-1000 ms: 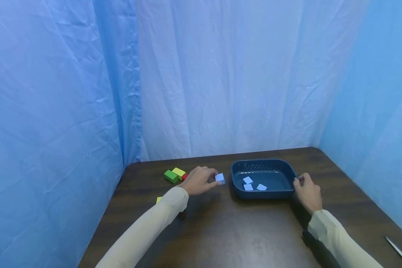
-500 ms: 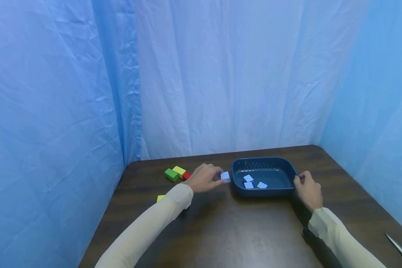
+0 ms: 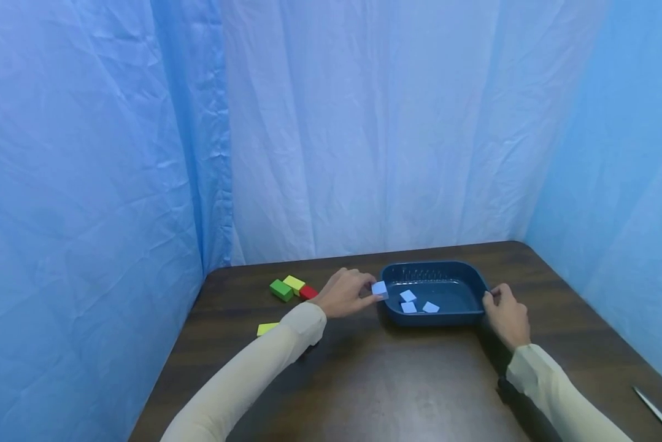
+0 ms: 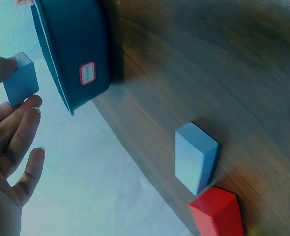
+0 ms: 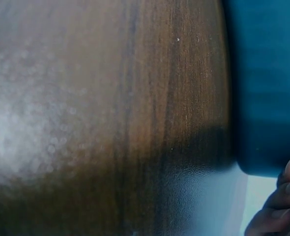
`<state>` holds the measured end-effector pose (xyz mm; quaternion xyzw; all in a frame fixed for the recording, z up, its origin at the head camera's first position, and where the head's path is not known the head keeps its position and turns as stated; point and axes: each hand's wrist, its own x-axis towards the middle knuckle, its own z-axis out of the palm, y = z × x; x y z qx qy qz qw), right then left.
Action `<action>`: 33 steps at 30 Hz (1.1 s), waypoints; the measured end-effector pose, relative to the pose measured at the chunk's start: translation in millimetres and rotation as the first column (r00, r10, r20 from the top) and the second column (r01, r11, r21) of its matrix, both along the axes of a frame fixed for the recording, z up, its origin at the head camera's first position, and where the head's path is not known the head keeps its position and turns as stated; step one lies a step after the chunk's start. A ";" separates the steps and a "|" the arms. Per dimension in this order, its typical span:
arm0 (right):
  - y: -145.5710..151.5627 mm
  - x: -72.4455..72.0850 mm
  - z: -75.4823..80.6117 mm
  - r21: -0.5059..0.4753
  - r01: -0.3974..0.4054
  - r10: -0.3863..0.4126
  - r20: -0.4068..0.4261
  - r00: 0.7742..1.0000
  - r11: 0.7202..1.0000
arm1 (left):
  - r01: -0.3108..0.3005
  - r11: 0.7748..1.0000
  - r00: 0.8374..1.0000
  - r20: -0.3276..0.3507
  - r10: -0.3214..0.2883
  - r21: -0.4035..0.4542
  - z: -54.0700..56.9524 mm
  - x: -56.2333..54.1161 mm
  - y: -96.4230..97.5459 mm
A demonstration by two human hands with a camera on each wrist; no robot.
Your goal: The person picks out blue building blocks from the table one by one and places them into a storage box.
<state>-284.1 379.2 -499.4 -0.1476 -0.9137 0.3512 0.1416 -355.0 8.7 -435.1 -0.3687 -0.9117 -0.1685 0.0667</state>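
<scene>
My left hand point(image 3: 346, 293) pinches a light blue block point(image 3: 380, 290) between thumb and fingertips, right by the left rim of a dark blue tray point(image 3: 430, 319). In the left wrist view the pinched block point(image 4: 21, 81) is beside the tray's outer wall point(image 4: 78, 44), which bears a small label. Three light blue blocks point(image 3: 408, 296) lie inside the tray at its left front. At the opposite end, my right hand point(image 3: 508, 316) grips the tray's right rim. The right wrist view catches only its fingertips point(image 5: 282, 201) against the tray's corner.
A green block point(image 3: 281, 290), a yellow block point(image 3: 294, 283) and a red block point(image 3: 308, 292) sit together at the back left. Nearer lies another yellow block point(image 3: 267, 329), partly behind my sleeve. The left wrist view shows another light blue block point(image 4: 194, 157) on the table. A thin pale stick point(image 3: 658, 412) lies at right.
My left hand has carried the pinched light blue block rightward, up to the tray's left rim. More of the red block shows. My right hand keeps its place on the tray.
</scene>
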 end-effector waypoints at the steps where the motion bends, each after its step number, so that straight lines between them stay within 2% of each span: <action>1: 0.2 0.3 0.3 -0.002 -0.002 0.002 -0.001 1.000 1.000 | 0.000 1.000 1.000 -0.006 0.000 -0.003 0.4 0.3 1.6; 7: -0.4 1.3 -0.3 0.005 0.003 -0.002 -0.010 1.000 1.000 | 0.024 0.999 0.997 -0.077 -0.026 -0.034 -0.3 1.0 11.3; 16: -1.5 -1.2 -2.6 0.021 0.018 -0.017 -0.026 1.000 1.000 | 0.048 0.998 0.991 -0.122 -0.053 -0.040 0.0 -0.7 27.0; 21: -2.4 -1.8 -2.6 0.016 0.013 -0.012 -0.024 1.000 1.000 | 0.087 0.996 0.987 -0.133 -0.090 -0.030 -3.8 -3.7 37.3; 26: -5.3 -2.1 -2.8 -0.003 0.011 -0.011 0.001 1.000 1.000 | 0.109 0.992 0.985 -0.125 -0.116 -0.063 -8.1 -3.7 47.8; 33: -1.3 -3.7 -3.9 0.004 0.028 -0.028 -0.010 1.000 1.000 | 0.136 0.988 0.979 -0.147 -0.145 -0.070 -7.0 -3.5 66.8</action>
